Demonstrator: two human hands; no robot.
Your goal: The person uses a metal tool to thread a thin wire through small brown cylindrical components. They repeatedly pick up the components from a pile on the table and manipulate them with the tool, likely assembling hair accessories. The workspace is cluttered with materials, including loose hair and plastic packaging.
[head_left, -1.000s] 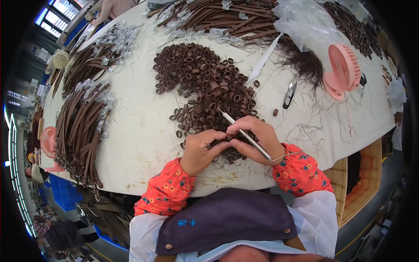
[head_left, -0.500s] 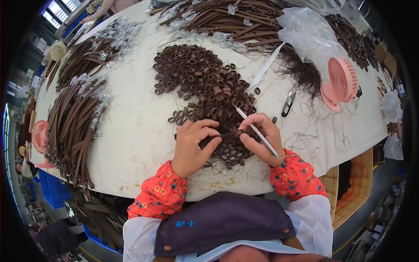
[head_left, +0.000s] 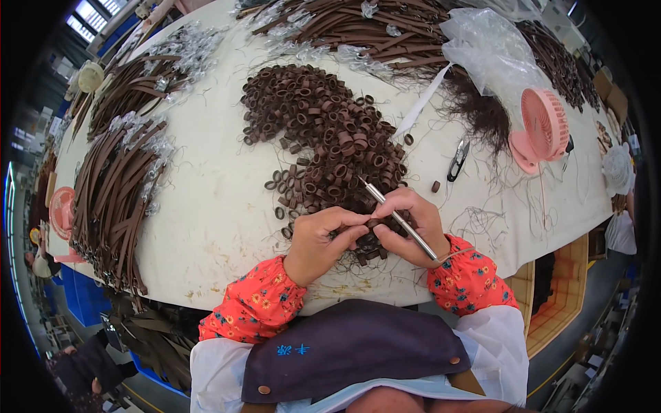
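Observation:
Both hands work over the near end of a big pile of small brown strap loops (head_left: pixel 329 113). My left hand (head_left: pixel 322 242) is closed, thumb and index finger pinched together, their tips meeting my right hand's; what they pinch is too small and too hidden to name. My right hand (head_left: pixel 414 230) is closed around a slim silver pen-like tool (head_left: pixel 398 217), which slants across its fingers with the thin tip toward the pile. The thumb and index tips of that hand also come together beside the left fingertips. Under both hands, part of the pile is hidden.
Brown straps (head_left: pixel 113 199) lie bundled on the left, and more straps (head_left: pixel 365 31) at the back. Right of the pile are black thread snips (head_left: pixel 458 162), a pink fan (head_left: pixel 544 127), clear plastic (head_left: pixel 489 51) and loose threads (head_left: pixel 478 224). Another pink fan (head_left: pixel 62 213) stands far left.
My left hand has moved right and its fingers have closed in, so its fingertips now meet those of the right. The right hand, still with the silver tool, has dropped slightly nearer me.

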